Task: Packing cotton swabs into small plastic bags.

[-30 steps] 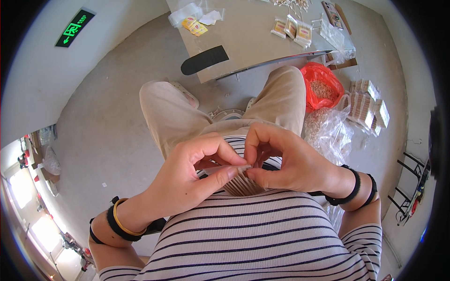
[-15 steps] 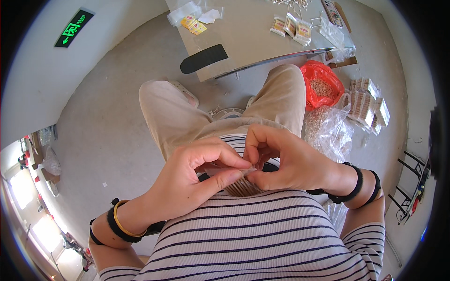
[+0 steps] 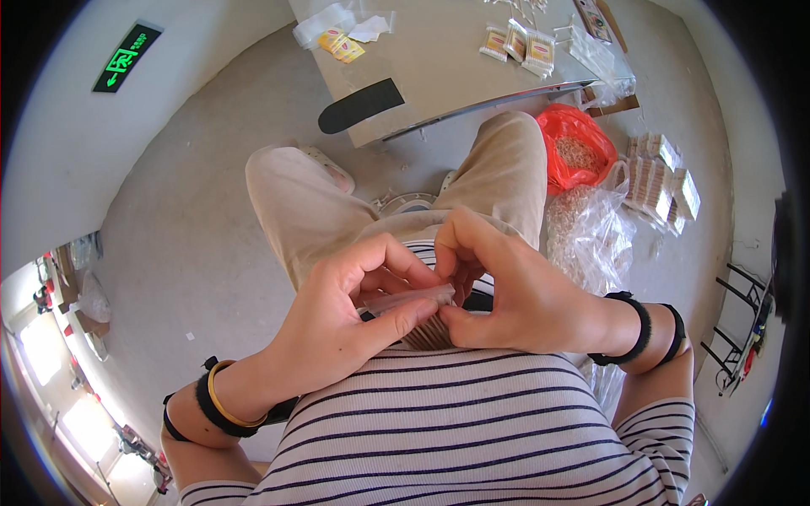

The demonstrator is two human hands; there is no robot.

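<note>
My left hand (image 3: 354, 316) and my right hand (image 3: 510, 295) meet in front of my striped shirt, above my lap. Between their thumbs and fingertips they pinch a small clear plastic bag (image 3: 409, 297). A bundle of thin brown sticks (image 3: 426, 335) shows just below the bag, pressed under both thumbs. How much of the bundle sits inside the bag is hidden by my fingers.
A low table (image 3: 439, 80) ahead carries small packed bundles (image 3: 527, 44), a black flat piece (image 3: 361, 104) and yellow packets (image 3: 342, 44). To my right on the floor lie a red bag of sticks (image 3: 578, 152), a clear bag (image 3: 591, 232) and stacked packs (image 3: 662, 177).
Both hands stay together in the lap; the fingers have shifted slightly on the clear bag and the stick bundle, with the bag's edge drawn more between the thumbs.
</note>
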